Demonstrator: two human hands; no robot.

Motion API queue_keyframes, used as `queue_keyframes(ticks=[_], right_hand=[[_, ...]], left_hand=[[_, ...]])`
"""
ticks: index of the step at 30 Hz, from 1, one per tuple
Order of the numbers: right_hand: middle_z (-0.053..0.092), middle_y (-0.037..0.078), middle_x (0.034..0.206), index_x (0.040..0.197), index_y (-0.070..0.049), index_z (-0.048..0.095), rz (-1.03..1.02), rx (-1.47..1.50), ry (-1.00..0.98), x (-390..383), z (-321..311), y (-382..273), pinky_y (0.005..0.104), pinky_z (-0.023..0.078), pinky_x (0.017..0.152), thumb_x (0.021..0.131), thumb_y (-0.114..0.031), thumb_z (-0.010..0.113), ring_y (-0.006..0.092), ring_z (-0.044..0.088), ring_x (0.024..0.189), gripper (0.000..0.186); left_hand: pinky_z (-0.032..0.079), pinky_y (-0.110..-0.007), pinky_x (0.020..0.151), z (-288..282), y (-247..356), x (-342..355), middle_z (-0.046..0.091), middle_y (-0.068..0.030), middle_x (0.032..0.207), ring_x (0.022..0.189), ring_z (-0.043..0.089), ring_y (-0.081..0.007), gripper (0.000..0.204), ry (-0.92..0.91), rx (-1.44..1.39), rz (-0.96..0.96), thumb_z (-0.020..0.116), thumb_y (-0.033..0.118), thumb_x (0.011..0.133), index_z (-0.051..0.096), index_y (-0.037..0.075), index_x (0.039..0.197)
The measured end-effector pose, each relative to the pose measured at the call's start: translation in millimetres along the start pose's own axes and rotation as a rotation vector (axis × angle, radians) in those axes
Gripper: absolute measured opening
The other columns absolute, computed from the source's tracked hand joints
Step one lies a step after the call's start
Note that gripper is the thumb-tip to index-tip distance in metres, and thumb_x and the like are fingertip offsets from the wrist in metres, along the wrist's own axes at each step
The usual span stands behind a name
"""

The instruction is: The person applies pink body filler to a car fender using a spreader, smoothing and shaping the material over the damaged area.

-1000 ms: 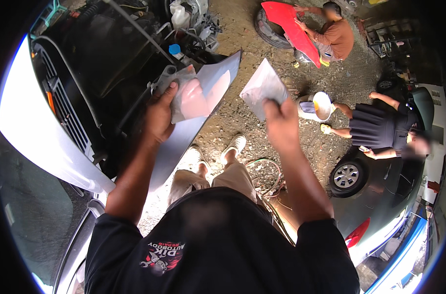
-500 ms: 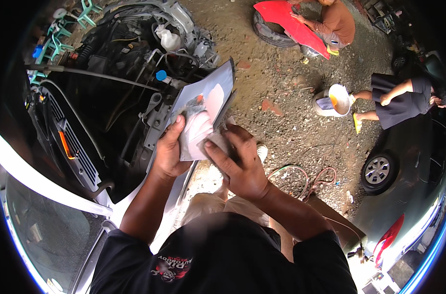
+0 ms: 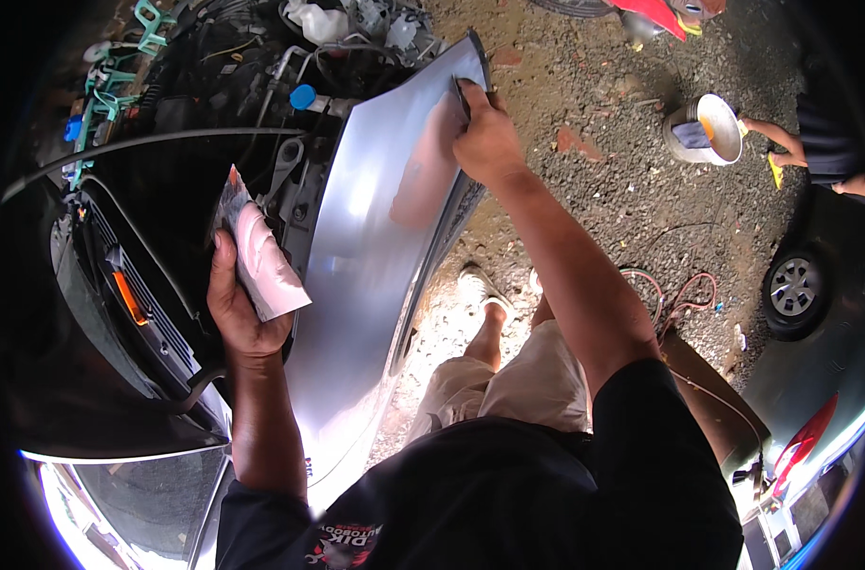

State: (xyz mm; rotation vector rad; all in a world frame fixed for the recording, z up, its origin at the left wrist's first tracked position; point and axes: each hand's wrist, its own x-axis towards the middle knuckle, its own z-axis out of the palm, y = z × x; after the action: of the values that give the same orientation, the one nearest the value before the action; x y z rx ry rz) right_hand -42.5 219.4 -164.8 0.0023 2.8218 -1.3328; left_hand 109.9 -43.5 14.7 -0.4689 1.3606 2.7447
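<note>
A thin board with soft pink putty (image 3: pixel 265 266) is gripped in my left hand (image 3: pixel 247 304), over the open engine bay at left. My right hand (image 3: pixel 484 133) pinches a thin, dark-edged spreader (image 3: pixel 463 95) against the upper end of a silver fender (image 3: pixel 351 266), beside a smeared pink putty patch (image 3: pixel 418 171).
An engine bay (image 3: pixel 204 85) fills the upper left, with green plastic chairs (image 3: pixel 109 104) beyond. Gravel ground (image 3: pixel 603 190) holds a bucket (image 3: pixel 712 147) and hoses (image 3: pixel 689 299). A dark car (image 3: pixel 812 356), a co-worker's legs (image 3: pixel 784 142) and red panel (image 3: pixel 651 14) are at right.
My right hand has left the putty board and reached up and forward onto the fender. My left hand has shifted left with the board. The view has swung, showing more of the fender.
</note>
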Motion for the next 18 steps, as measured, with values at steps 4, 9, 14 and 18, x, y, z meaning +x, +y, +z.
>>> queue_keyframes(ticks=[4, 9, 14, 18], right_hand=[[0.053, 0.024, 0.136, 0.152, -0.016, 0.044, -0.022, 0.011, 0.000, -24.8, 0.2, -24.8, 0.0481, 0.050, 0.104, 0.085, -0.005, 0.057, 0.0465, 0.056, 0.122, 0.069], [0.050, 0.022, 0.137, 0.151, -0.017, 0.047, -0.058, 0.053, 0.057, -58.3, 8.0, -34.4, 0.0495, 0.050, 0.103, 0.086, -0.015, 0.066, 0.0471, 0.052, 0.122, 0.068], [0.049, 0.024, 0.136, 0.150, -0.015, 0.049, -0.101, 0.092, 0.084, -87.7, 10.2, -57.4, 0.0498, 0.051, 0.102, 0.087, -0.016, 0.066, 0.0458, 0.050, 0.118, 0.066], [0.049, 0.026, 0.132, 0.148, -0.012, 0.050, -0.119, 0.052, 0.049, -112.3, 12.1, -63.4, 0.0509, 0.049, 0.103, 0.088, -0.012, 0.061, 0.0472, 0.049, 0.116, 0.061]], left_hand=[[0.049, -0.026, 0.049, -13.0, -1.9, -1.7, 0.074, -0.0087, 0.102, 0.062, 0.060, -0.0131, 0.048, -0.085, -0.020, -0.034, 0.041, 0.040, 0.111, 0.050, 0.006, 0.143], [0.045, -0.024, 0.049, -8.9, -2.7, 5.5, 0.072, -0.0118, 0.111, 0.063, 0.057, -0.0141, 0.047, -0.176, -0.064, -0.047, 0.040, 0.037, 0.112, 0.046, 0.006, 0.147], [0.045, -0.024, 0.050, -15.7, 0.1, 7.8, 0.071, -0.0164, 0.120, 0.068, 0.058, -0.0156, 0.047, -0.311, -0.108, -0.064, 0.038, 0.034, 0.112, 0.040, 0.006, 0.150], [0.048, -0.024, 0.052, -14.6, -4.5, 10.6, 0.070, -0.0180, 0.121, 0.073, 0.061, -0.0183, 0.047, -0.352, -0.129, -0.082, 0.036, 0.033, 0.113, 0.038, 0.006, 0.152]])
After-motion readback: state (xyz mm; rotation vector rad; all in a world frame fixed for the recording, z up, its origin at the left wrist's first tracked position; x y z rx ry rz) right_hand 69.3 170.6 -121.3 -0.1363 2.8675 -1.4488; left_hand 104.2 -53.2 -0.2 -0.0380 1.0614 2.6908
